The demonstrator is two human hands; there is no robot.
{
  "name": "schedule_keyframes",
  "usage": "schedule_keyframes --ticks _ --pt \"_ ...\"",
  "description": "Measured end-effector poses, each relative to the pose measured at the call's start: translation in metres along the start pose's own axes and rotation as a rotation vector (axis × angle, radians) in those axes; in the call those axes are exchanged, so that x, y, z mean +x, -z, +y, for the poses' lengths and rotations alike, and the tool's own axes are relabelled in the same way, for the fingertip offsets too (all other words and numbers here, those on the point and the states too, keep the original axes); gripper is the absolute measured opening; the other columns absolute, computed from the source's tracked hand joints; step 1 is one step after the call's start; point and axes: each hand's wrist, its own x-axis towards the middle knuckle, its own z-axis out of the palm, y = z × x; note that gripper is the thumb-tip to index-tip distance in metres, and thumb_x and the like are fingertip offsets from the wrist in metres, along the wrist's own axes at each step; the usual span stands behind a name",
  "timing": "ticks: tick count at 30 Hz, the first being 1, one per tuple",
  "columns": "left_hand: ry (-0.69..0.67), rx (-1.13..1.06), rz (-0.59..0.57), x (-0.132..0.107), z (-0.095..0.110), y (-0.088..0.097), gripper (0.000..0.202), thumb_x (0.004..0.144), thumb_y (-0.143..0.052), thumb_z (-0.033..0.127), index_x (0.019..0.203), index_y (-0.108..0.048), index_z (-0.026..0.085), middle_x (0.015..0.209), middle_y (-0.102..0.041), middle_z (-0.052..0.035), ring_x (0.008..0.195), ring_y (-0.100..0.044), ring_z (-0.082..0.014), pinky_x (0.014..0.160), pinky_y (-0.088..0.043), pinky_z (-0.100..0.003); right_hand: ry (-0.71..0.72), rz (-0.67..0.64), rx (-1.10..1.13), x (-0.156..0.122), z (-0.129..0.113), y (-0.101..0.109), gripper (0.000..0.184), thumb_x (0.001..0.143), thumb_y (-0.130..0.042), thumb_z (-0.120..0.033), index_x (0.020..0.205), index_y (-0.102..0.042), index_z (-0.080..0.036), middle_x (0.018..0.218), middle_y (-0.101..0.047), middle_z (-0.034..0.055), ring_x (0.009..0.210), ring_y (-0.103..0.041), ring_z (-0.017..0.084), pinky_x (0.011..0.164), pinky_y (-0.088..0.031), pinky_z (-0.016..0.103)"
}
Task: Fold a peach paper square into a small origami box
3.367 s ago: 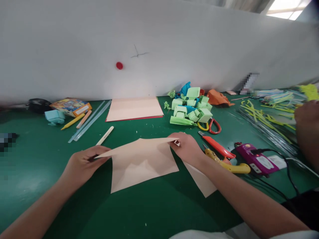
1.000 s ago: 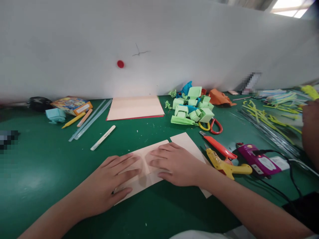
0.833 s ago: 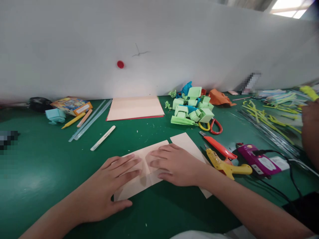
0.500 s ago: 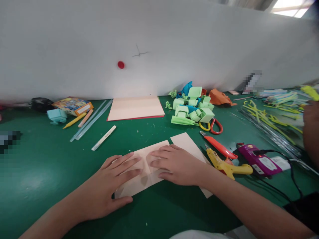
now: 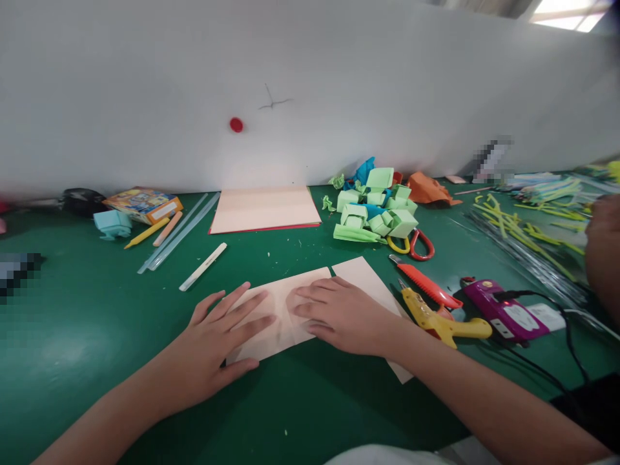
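Note:
A pale cream sheet of paper [image 5: 285, 300] with creases lies on the green tabletop, slightly slanted. My left hand [image 5: 217, 339] rests on its left part, fingers spread and the thumb near the lower edge. On the right part lies my right hand [image 5: 336, 313], palm down with its fingers stretched out over the paper. Both hands press on the sheet and grip nothing. Under my right forearm, a second pale sheet [image 5: 361, 278] sticks out, partly hidden.
To the right lie a red craft knife [image 5: 429, 284], a yellow glue gun [image 5: 431, 316] and a purple power strip [image 5: 508, 310] with cables. Behind are folded green paper pieces [image 5: 378, 213], scissors [image 5: 421, 245] and a paper stack [image 5: 264, 210]. Another person's hand [image 5: 603, 252] shows at far right.
The sheet and my left hand have moved slightly away from me. My right hand has shifted only a little and stays flat on the paper.

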Motion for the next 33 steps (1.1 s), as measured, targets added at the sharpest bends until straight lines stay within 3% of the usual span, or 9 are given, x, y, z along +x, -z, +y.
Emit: schedule_keyframes --ticks 11,19,33 --pt "-0.020 0.055 -0.001 0.0015 -0.0025 -0.0015 0.054 0.102 -0.050 0.056 0.154 -0.041 0.044 0.166 -0.035 0.0034 0.154 -0.027 -0.0291 0.120 -0.010 -0.044 0.010 -0.005 0.004 0.0001 0.0008 -0.0008 0.031 0.102 -0.053 -0.024 0.131 -0.064 -0.024 0.148 -0.059 0.0054 0.132 -0.053 0.024 0.113 -0.038 0.045" --pt "-0.047 0.023 0.030 0.0038 -0.0028 0.0006 0.049 0.102 -0.051 0.055 0.149 -0.047 0.044 0.160 -0.046 0.0017 0.143 -0.044 -0.0265 0.116 -0.016 -0.040 0.015 -0.011 0.011 -0.0011 0.0009 -0.0011 0.031 0.102 -0.053 -0.025 0.131 -0.064 -0.025 0.146 -0.060 0.0058 0.130 -0.054 0.024 0.111 -0.040 0.045" --pt "-0.050 -0.053 0.023 0.0038 -0.0025 0.0009 0.046 0.102 -0.052 0.052 0.147 -0.052 0.042 0.154 -0.054 0.0009 0.140 -0.049 -0.0260 0.116 -0.022 -0.040 0.019 -0.031 0.018 -0.0015 0.0004 0.0018 0.029 0.102 -0.054 -0.024 0.127 -0.068 -0.024 0.142 -0.063 0.0069 0.127 -0.055 0.024 0.108 -0.042 0.045"
